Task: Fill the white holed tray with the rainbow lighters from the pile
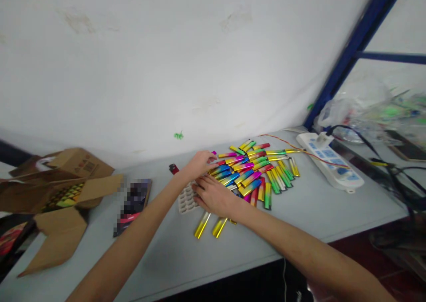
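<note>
A pile of shiny lighter-shaped tubes [246, 165] in gold, blue, green, magenta and red lies on the grey table. My left hand [199, 163] is at the pile's left edge, its fingers curled together. A magenta end shows at its fingertips, but whether they grip it is unclear. Just in front, my right hand [214, 196] lies palm down with fingers spread, over the right side of a pale tray with rows of slots [186, 201]. Two gold tubes [202, 225] stick out below it. Behind my left forearm is a red piece with a black end [173, 169].
At left stands an open cardboard box [63, 215] with yellow-and-black items inside; a dark flat pack [135, 204] lies beside it. To the right are a white power strip [329, 160], cables, a blue metal frame [353, 49] and plastic bags [346, 111]. A white wall closes the back.
</note>
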The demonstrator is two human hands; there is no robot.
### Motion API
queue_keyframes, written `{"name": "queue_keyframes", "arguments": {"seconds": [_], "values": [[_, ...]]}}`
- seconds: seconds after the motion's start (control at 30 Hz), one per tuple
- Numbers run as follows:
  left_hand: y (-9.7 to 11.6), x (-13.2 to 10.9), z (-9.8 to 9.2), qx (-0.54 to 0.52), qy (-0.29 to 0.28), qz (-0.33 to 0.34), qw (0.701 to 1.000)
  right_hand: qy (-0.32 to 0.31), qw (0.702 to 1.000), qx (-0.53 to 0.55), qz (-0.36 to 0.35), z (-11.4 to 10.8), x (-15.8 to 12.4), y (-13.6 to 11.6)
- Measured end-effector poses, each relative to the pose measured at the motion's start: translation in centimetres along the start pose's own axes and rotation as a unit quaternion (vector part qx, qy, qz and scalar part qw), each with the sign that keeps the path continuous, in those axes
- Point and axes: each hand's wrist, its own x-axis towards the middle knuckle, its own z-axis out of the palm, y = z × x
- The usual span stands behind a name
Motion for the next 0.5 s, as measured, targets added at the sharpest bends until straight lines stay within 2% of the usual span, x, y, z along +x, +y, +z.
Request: {"name": "queue_keyframes", "arguments": {"seconds": [0.17, 0.3, 0.4, 0.5], "values": [[-0.2, 0.7, 0.7, 0.003, -0.019, 0.007, 1.000, 0.006, 1.000, -0.022, -0.006, 0.1, 0.1, 0.0], [0.4, 0.2, -0.4, 0.007, 0.050, -0.006, 0.999, 0.005, 0.999, -0.035, -0.007, 0.1, 0.0, 0.0], [0.8, -1.5, -1.7, -0.076, 0.092, -0.054, 0.991, 0.005, 1.000, -0.023, -0.010, 0.1, 0.0, 0.0], [1.3, -4.1, -2.9, -0.220, 0.101, -0.110, 0.964, 0.008, 1.000, -0.008, -0.010, 0.0, 0.0, -0.1]]}}
